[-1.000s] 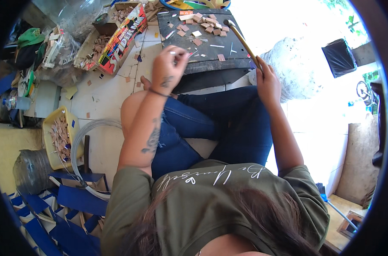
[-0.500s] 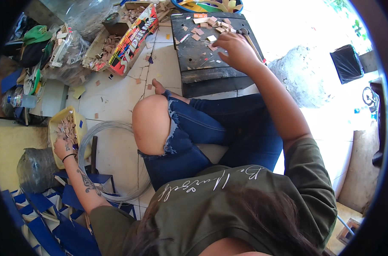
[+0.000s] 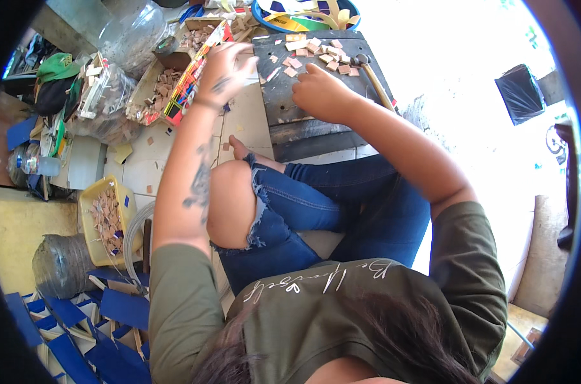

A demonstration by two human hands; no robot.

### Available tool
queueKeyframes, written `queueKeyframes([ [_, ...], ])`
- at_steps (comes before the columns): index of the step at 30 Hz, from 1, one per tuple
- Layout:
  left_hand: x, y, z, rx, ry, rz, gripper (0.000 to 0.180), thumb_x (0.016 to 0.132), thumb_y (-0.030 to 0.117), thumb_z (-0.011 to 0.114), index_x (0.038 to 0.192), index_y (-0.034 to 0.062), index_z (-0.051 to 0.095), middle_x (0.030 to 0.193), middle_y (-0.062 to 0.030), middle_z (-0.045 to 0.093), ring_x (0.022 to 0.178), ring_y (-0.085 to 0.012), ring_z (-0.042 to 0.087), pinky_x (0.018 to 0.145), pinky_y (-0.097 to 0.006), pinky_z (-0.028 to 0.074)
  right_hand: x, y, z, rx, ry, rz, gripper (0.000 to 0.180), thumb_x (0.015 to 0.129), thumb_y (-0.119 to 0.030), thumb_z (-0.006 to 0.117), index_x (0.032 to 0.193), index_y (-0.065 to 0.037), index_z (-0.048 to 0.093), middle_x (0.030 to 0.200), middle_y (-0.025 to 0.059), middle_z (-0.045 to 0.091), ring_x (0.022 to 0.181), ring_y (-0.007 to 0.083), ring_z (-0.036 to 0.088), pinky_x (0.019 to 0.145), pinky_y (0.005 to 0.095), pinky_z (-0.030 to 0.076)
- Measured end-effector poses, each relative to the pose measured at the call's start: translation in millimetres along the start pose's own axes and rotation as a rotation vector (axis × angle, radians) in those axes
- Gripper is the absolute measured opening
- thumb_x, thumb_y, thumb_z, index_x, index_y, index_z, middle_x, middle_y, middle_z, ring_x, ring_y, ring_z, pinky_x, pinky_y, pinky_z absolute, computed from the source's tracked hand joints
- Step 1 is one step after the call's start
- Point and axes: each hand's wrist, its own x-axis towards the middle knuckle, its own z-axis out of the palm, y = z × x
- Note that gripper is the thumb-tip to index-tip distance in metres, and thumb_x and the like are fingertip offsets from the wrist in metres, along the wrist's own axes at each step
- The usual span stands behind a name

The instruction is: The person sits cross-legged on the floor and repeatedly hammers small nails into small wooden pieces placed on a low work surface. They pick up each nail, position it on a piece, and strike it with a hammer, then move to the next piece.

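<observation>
Hands (image 3: 325, 95) apart, loose tiles (image 3: 332, 66), hammer (image 3: 376, 82) (resting)

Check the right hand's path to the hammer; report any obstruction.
Nothing visible: between the right hand and the hammer lies only bare top of the black block. The wooden pieces lie near the hammer's head.

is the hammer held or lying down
Lying on the black block: the hammer sits along its right side, and neither the left hand nor the right hand touches it.
</observation>
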Motion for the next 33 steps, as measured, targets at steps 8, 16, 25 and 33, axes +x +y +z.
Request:
queueKeyframes([
  [8, 64, 48, 121, 0.355, -0.102, -0.2, 0.03, 0.077, 0.042, 0.069, 0.089, 0.0147, 0.073, 0.092, -0.0072, 0.07, 0.095, -0.0264, 0.062, 0.081, -0.046, 0.046, -73, 19, 14, 1.368, 0.358, 0.988, 0.008, 0.077, -0.006, 0.061, 0.08, 0.001, 0.058, 0.078, 0.006, 0.064, 0.068, 0.0113, 0.061, 0.061, 0.0261, 0.05],
  [16, 35, 70, 103, -0.002, -0.041, -0.114, 0.016, 0.073, 0.016, 0.073, 0.084, 0.0083, 0.065, 0.088, -0.0058, 0.067, 0.089, -0.0225, 0.064, 0.078, -0.041, 0.048, -105, 6, 14, 1.72, 0.596, 1.121, 0.017, 0.081, -0.005, 0.065, 0.096, 0.001, 0.068, 0.086, 0.0061, 0.068, 0.075, 0.0091, 0.061, 0.07, 0.0224, 0.048],
  [25, -61, 124, 55, -0.462, -0.182, -0.186, 0.018, 0.074, 0.0, 0.067, 0.092, 0.0005, 0.066, 0.087, -0.0099, 0.064, 0.08, -0.0204, 0.065, 0.075, -0.029, 0.051, -96, -16, 7, 1.675, 0.539, 0.928, 0.013, 0.083, -0.012, 0.068, 0.089, 0.0, 0.067, 0.081, 0.0037, 0.069, 0.074, 0.008, 0.061, 0.068, 0.0218, 0.047],
  [33, -79, 117, 64, -0.441, -0.096, -0.142, 0.013, 0.073, 0.003, 0.071, 0.085, 0.0009, 0.069, 0.084, -0.0108, 0.065, 0.083, -0.0256, 0.065, 0.075, -0.034, 0.05, -73, -28, 13, 1.369, 0.516, 0.898, 0.014, 0.081, -0.009, 0.07, 0.09, 0.0, 0.065, 0.08, 0.0058, 0.07, 0.074, 0.0093, 0.065, 0.066, 0.0231, 0.049],
])
